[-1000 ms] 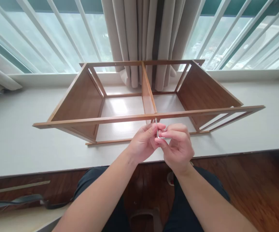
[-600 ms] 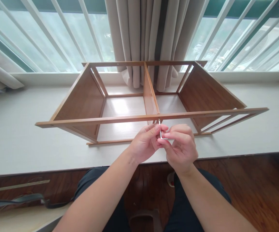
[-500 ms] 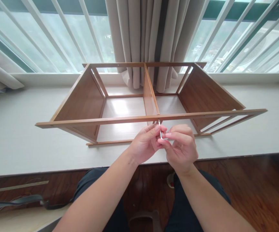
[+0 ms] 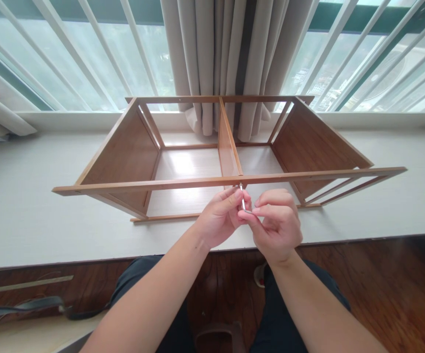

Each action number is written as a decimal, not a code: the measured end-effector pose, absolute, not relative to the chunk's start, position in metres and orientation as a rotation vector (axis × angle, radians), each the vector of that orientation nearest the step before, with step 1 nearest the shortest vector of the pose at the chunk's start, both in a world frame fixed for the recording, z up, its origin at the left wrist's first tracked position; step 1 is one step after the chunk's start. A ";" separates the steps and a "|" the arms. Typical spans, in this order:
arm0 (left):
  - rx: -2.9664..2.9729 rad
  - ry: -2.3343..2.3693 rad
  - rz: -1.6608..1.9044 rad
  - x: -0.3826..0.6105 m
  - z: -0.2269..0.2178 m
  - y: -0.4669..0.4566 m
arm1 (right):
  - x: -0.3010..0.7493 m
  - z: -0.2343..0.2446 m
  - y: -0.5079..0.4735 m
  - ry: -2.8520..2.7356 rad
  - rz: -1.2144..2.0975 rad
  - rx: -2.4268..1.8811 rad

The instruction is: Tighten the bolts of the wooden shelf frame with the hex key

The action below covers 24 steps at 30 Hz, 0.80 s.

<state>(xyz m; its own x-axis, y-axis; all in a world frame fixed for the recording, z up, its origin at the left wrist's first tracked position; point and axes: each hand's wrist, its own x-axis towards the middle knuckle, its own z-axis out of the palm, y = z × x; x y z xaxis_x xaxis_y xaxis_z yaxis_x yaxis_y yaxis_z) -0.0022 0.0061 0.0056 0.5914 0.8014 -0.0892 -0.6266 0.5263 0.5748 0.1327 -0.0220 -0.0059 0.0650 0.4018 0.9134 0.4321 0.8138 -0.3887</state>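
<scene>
Our left hand (image 4: 217,218) and right hand (image 4: 276,228) both pinch a small hex key (image 4: 242,195). Its tip meets the front rail (image 4: 153,185) of the shelf frame (image 4: 124,152), near the counter's (image 4: 32,220) front edge. The frame looks assembled, but this middle joint is probably not yet tight.

Bare hands (image 4: 217,218) (image 4: 276,228), bare forearms (image 4: 153,299), dark trousers (image 4: 138,279)

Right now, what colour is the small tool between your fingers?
Silver, bare metal: the hex key, head view.
</scene>
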 end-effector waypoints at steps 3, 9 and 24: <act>0.572 0.388 0.881 -0.003 0.004 0.007 | 0.130 -0.008 -0.024 -1.531 0.060 -0.696; 0.600 0.416 0.853 -0.002 0.006 0.009 | 0.127 -0.011 -0.026 -1.524 0.148 -0.739; 0.735 0.430 0.884 -0.005 0.010 0.004 | 0.128 -0.017 -0.023 -1.491 0.145 -0.709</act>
